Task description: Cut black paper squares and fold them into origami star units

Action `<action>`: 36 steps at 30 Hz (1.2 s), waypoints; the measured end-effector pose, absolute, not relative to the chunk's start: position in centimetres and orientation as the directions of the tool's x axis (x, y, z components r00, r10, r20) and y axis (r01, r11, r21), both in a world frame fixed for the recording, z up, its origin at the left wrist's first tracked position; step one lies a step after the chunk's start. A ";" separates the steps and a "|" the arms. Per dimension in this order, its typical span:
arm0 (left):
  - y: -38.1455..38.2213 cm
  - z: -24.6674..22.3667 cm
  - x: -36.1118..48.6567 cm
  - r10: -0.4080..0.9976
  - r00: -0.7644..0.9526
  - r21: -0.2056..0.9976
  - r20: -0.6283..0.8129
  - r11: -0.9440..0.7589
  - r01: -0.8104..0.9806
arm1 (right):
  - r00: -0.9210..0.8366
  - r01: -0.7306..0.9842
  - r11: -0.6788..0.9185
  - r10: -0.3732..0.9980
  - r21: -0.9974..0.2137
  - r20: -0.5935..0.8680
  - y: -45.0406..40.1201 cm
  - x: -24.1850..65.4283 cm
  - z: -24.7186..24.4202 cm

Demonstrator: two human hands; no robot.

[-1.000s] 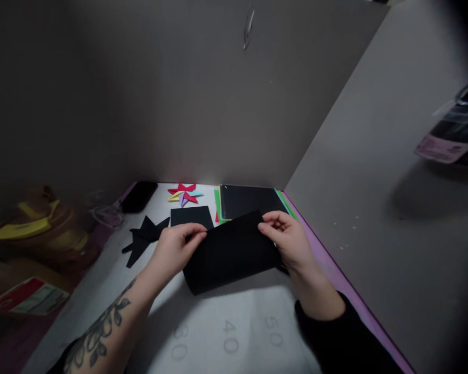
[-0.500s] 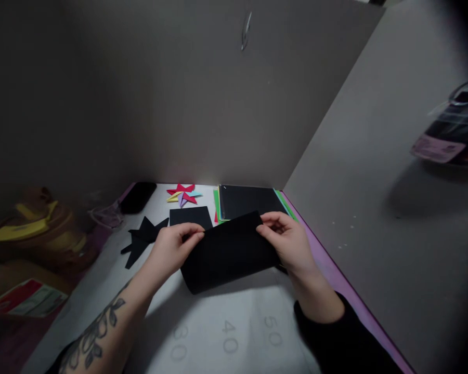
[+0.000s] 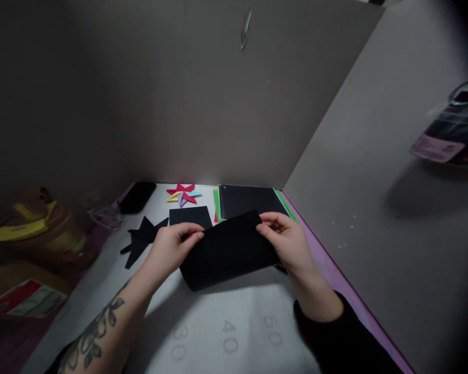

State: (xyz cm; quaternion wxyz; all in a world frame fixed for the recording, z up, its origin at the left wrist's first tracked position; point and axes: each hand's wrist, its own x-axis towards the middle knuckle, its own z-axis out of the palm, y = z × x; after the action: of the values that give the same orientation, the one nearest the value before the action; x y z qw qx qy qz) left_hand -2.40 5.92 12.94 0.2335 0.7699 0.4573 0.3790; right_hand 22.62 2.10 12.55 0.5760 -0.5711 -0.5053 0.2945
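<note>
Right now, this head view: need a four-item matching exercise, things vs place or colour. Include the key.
Column one
1. Large black sheet
2. Multicoloured star
3. Black star-like shape
4. Stack of sheets

Column two
A. Red, yellow, purple and pale blue
B. Black on top, green showing at the edges
C. Pinched between the left hand and the right hand
D. Lying just left of the left hand

Pairs: 1-C, 2-A, 3-D, 4-B

The paper (image 3: pixel 228 254) I hold is plain black, my left forearm (image 3: pixel 108 318) leaf-patterned, one star (image 3: pixel 183 196) red, yellow, lilac and pale blue.
</note>
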 end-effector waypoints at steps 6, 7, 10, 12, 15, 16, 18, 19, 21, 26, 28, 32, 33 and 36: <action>6.0 12.9 -2.4 0.878 0.300 0.699 0.373 -0.478 0.532 | 0.320 0.224 0.159 0.920 -0.961 0.227 2.1 22.7 12.4; 6.0 12.9 -2.4 0.881 0.300 0.698 0.367 -0.474 0.537 | 0.320 0.222 0.157 0.920 -0.962 0.224 2.1 22.7 12.4; 6.0 12.9 -2.5 0.879 0.303 0.692 0.369 -0.477 0.542 | 0.318 0.219 0.155 0.922 -0.963 0.220 2.1 22.7 12.4; 6.1 12.9 -2.5 0.874 0.307 0.686 0.378 -0.487 0.540 | 0.320 0.219 0.157 0.921 -0.963 0.223 2.2 22.7 12.3; 6.1 12.8 -2.6 0.873 0.309 0.683 0.377 -0.488 0.544 | 0.314 0.222 0.159 0.922 -0.962 0.225 2.2 22.8 12.2; 6.1 12.8 -2.6 0.873 0.309 0.683 0.376 -0.487 0.544 | 0.311 0.227 0.160 0.923 -0.961 0.227 2.2 22.8 12.2; 6.1 12.8 -2.6 0.874 0.309 0.685 0.376 -0.487 0.542 | 0.306 0.240 0.162 0.923 -0.957 0.233 2.2 22.9 12.2; 6.0 12.8 -2.6 0.873 0.309 0.686 0.377 -0.487 0.541 | 0.307 0.247 0.162 0.922 -0.955 0.236 2.2 22.9 12.2; 6.0 12.9 -2.6 0.872 0.314 0.688 0.376 -0.489 0.536 | 0.313 0.260 0.162 0.919 -0.952 0.241 2.2 22.9 12.1; 5.9 12.9 -2.7 0.874 0.331 0.696 0.357 -0.485 0.529 | 0.340 0.233 0.157 0.912 -0.960 0.231 2.4 22.9 11.9; 6.0 12.9 -2.9 0.872 0.341 0.692 0.352 -0.487 0.532 | 0.347 0.215 0.155 0.911 -0.964 0.224 2.4 22.8 11.8; 6.0 12.9 -3.1 0.834 0.433 0.670 0.342 -0.539 0.510 | 0.358 0.212 0.146 0.908 -0.966 0.216 2.4 22.7 11.8; 6.0 12.9 -3.2 0.825 0.460 0.669 0.330 -0.548 0.502 | 0.353 0.215 0.146 0.910 -0.966 0.216 2.4 22.8 11.8; 5.7 13.1 -3.2 0.818 0.512 0.673 0.264 -0.536 0.510 | 0.311 0.237 0.151 0.924 -0.960 0.222 2.2 22.8 11.8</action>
State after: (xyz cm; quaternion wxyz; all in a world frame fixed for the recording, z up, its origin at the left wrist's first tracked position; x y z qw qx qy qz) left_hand -3.19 5.69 13.09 0.2664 0.8275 0.4012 0.2886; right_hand 22.75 2.24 11.84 0.5676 -0.5772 -0.5031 0.3027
